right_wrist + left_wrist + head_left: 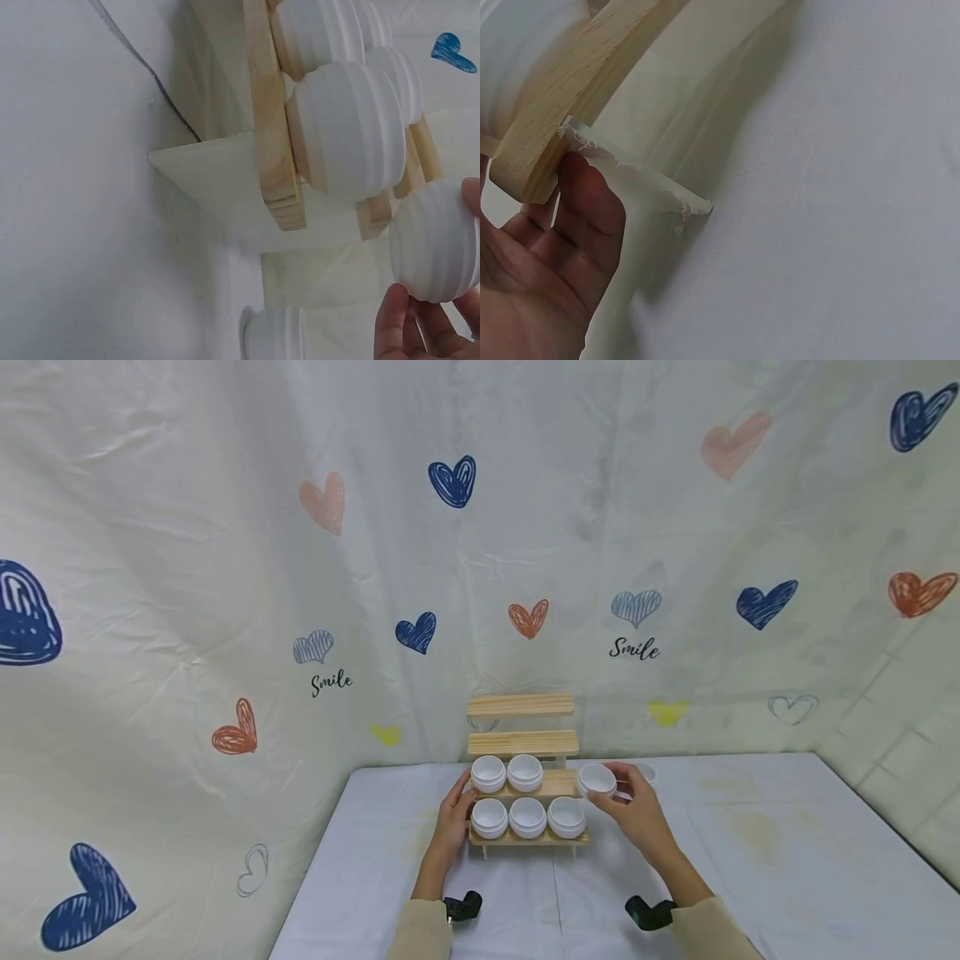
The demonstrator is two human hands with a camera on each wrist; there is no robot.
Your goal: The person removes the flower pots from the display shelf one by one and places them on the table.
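A tiered wooden stand (525, 744) holds small white bowls: three on the lowest board and two on the one above. My left hand (452, 818) grips the left end of the stand; in the left wrist view its fingers (592, 210) curl at the end of a wooden board (577, 82). In my right hand (637, 814) is another white bowl (597, 778), pinched at its sides beside the right end of the second board. The right wrist view shows this bowl (435, 240) near the boards, with fingertips against its wall.
One more white bowl (277, 334) stands on the table behind my right hand, mostly hidden in the head view. Two upper boards of the stand carry nothing. A white cloth covers the table (750, 860), and a heart-printed curtain (225, 568) hangs behind it.
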